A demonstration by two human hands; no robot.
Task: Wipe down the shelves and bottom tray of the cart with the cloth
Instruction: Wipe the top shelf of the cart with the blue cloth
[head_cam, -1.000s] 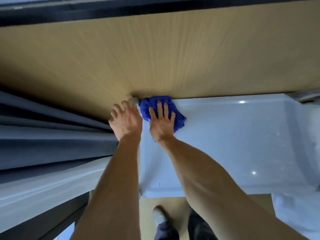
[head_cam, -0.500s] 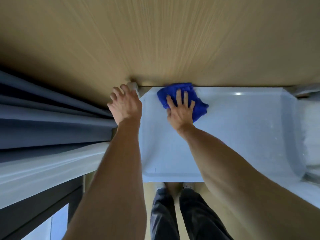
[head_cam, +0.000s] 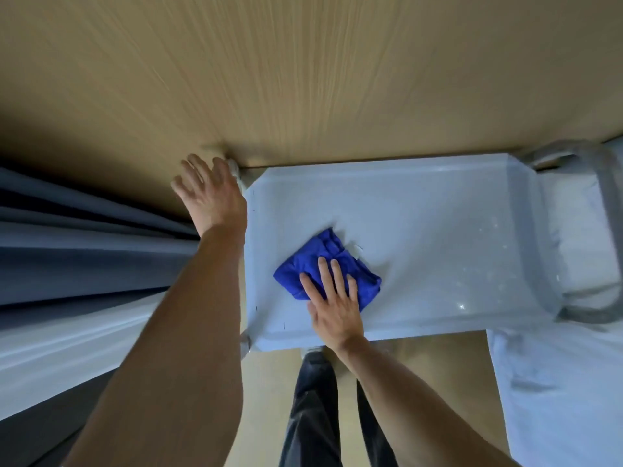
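- Right hand (head_cam: pixel 335 306) lay flat on the blue cloth (head_cam: pixel 325 269), fingers (head_cam: pixel 324 274) straight and a little apart, pressing, not clutching.
- Cloth sat bunched on the pale top shelf (head_cam: pixel 438 230) of the cart, left of centre, nearer the front edge than the back.
- Left hand (head_cam: pixel 210 193) was at the cart's far-left corner, by the corner post (head_cam: pixel 236 170); fingers apart and loose, blurred, so I cannot tell if it touched the post or just hovered.
- Judgement: step in hand was wiping the top shelf; lower shelves and bottom tray not visible, likely not yet done.
- To do it well: keep the palm flat with even pressure so the whole cloth drags, not just a fold.
- Work in overlapping straight passes, back edge to front edge, then shift toward the right side, where specks (head_cam: pixel 485 274) showed on the surface.
- Run the cloth into the raised rim (head_cam: pixel 519 230) and corners, where dirt tends to collect.
- Brace the cart with the left hand, in case it rolls under the push.
- Handle (head_cam: pixel 603 230) on the right and the wood-grain wall (head_cam: pixel 303 79) behind leave little room; keep strokes short near them.
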